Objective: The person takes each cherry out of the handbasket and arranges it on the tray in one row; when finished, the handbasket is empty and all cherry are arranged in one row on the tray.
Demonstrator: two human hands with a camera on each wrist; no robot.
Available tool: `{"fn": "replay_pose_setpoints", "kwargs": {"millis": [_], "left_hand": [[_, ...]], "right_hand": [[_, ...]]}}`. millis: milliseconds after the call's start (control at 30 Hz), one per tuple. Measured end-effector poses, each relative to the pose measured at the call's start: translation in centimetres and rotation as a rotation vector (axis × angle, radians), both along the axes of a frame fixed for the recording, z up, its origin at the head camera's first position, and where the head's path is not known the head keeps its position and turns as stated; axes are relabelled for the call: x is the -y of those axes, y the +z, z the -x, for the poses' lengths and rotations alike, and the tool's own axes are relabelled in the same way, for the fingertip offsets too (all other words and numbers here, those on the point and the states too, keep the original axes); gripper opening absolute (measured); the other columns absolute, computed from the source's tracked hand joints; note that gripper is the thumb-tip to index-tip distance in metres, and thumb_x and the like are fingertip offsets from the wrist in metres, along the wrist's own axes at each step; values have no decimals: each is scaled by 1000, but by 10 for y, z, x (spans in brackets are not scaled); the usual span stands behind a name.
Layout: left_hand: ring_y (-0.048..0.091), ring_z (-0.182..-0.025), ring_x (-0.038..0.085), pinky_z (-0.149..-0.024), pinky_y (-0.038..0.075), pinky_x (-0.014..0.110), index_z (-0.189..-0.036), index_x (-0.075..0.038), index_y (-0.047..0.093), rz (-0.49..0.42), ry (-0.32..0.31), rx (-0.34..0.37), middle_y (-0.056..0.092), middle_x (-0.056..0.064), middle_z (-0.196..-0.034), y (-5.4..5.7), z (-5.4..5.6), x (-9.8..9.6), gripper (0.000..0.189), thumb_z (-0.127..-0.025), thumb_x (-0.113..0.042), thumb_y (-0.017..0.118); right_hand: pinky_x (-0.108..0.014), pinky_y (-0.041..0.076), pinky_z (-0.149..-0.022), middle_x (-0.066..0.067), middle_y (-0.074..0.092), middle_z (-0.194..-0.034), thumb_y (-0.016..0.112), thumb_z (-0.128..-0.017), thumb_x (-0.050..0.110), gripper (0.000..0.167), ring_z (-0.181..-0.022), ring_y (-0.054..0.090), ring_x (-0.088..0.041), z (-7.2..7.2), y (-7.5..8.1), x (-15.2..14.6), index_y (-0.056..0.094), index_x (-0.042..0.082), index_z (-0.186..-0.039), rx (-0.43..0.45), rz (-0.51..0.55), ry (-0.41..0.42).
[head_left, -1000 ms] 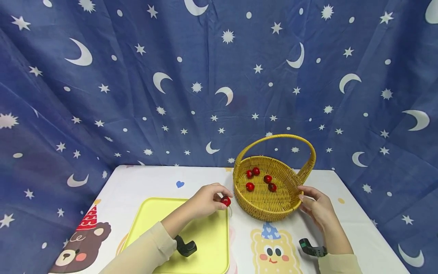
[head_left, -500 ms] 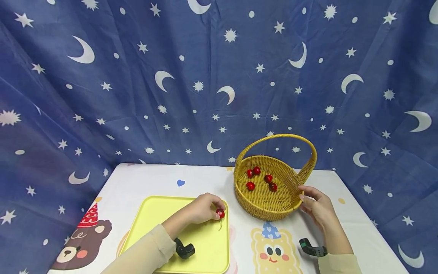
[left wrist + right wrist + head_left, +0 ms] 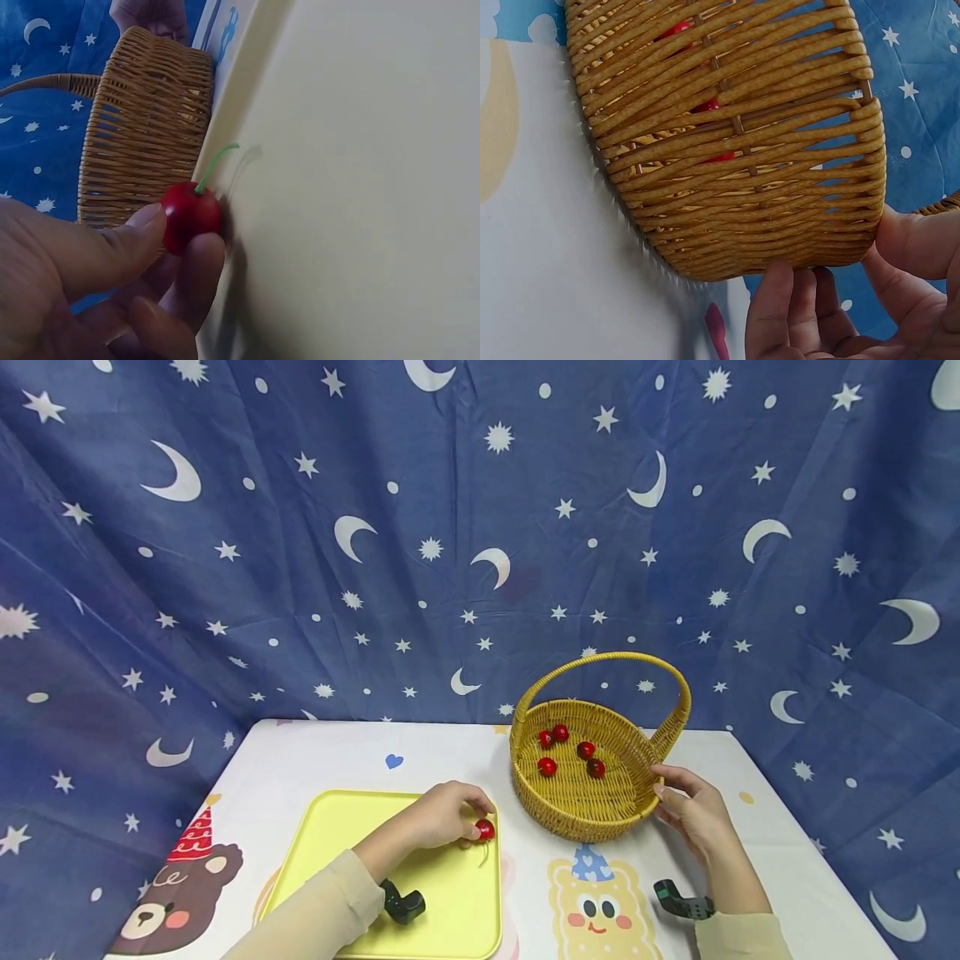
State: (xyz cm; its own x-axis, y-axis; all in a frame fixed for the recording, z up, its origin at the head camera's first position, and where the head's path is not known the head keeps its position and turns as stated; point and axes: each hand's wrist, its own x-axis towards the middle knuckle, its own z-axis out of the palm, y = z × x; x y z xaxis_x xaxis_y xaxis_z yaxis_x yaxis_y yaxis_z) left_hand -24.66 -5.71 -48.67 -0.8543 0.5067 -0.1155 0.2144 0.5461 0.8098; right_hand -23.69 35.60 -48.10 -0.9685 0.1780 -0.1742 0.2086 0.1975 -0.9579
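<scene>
My left hand (image 3: 444, 815) is over the right side of a yellow tray (image 3: 457, 910), pinching a red cherry (image 3: 485, 831) between thumb and fingertips. In the left wrist view this cherry (image 3: 192, 216) has a thin green stem and sits close above the tray surface; whether it touches cannot be told. A woven basket (image 3: 581, 825) with a tall handle stands right of the tray, several red cherries (image 3: 547, 767) inside it. My right hand (image 3: 699, 817) holds the basket's right rim, thumb at the rim and fingers against the outer wall in the right wrist view.
A white tablecloth with a printed bear (image 3: 172, 902) and a biscuit figure (image 3: 600, 910) covers the table. A blue star-and-moon curtain (image 3: 420, 527) hangs behind it. The basket handle (image 3: 603, 658) arches above the basket.
My left hand has moved slightly left and nearer to me with the cherry, from the tray's right edge to just inside it. My right hand and the basket stay put.
</scene>
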Motion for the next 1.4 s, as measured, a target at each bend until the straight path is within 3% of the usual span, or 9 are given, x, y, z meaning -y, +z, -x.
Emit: {"fn": "replay_pose_setpoints", "kwargs": {"millis": [100, 200, 267, 400, 667, 833, 1000, 1167, 1400], "left_hand": [[67, -110, 23, -89, 58, 38, -116, -14, 78, 85, 12, -98, 77, 4, -117, 6, 1, 2, 31, -88, -2, 83], [69, -104, 22, -92, 54, 41, -116, -13, 77, 105, 19, -170, 77, 6, -118, 12, 2, 2, 30, -88, -3, 83], [67, -95, 18, -87, 55, 38, -116, -12, 77, 86, 22, -195, 77, 7, -119, 18, 2, -1, 30, -89, -1, 82], [64, -89, 13, -80, 53, 30, -116, -14, 76, 16, 15, -219, 76, 5, -121, 34, 1, -15, 29, -92, 1, 79], [69, -106, 20, -80, 56, 26, -121, -20, 76, -105, -24, -178, 75, 2, -125, 56, 6, -56, 35, -93, 0, 80], [70, -118, 25, -89, 56, 23, -125, -20, 75, -96, -72, -197, 74, -2, -129, 54, 19, -86, 37, -94, -2, 80], [70, -114, 22, -88, 54, 22, -126, -19, 76, -13, -67, -227, 75, -3, -126, 45, 33, -109, 36, -94, -3, 80], [70, -113, 18, -89, 56, 25, -128, -17, 76, 44, -34, -252, 76, -3, -126, 45, 44, -120, 39, -93, 0, 79], [67, -132, 21, -106, 56, 31, -129, -16, 75, 94, -9, -257, 75, 0, -133, 41, 54, -131, 46, -90, 7, 68]], "right_hand": [[-27, 61, -87, 5, 56, -125, 63, -106, 7, 42, -104, 61, -6, 0, 1, 1, 59, 4, -148, -12, -5, 0], [-27, 61, -87, 3, 55, -125, 63, -106, 7, 42, -104, 62, -6, 1, 2, 3, 59, 3, -148, -15, -11, -2], [-27, 61, -87, 2, 55, -127, 63, -106, 7, 42, -104, 62, -6, 1, 1, 2, 59, 3, -148, -11, -15, -3], [-27, 60, -86, 1, 55, -128, 63, -106, 7, 41, -102, 62, -5, 2, -1, 1, 60, 4, -147, -9, -25, -5], [-27, 61, -86, -4, 55, -134, 64, -106, 6, 39, -105, 63, -8, 5, -1, 5, 61, 4, -144, -4, -21, 2], [-27, 61, -86, -2, 55, -132, 64, -106, 7, 35, -104, 63, -7, 2, 0, 1, 63, 5, -141, 5, -26, 0], [-27, 61, -88, 0, 54, -131, 65, -106, 9, 33, -105, 62, -5, 1, -1, -2, 65, 7, -139, 6, -8, 14], [-27, 61, -87, 4, 56, -127, 67, -106, 10, 30, -103, 64, -5, 1, -1, -3, 67, 8, -136, -18, 5, 31], [-28, 62, -86, 9, 60, -121, 68, -105, 9, 29, -101, 65, -4, 1, -1, -6, 68, 7, -133, -35, 19, 42]]}}
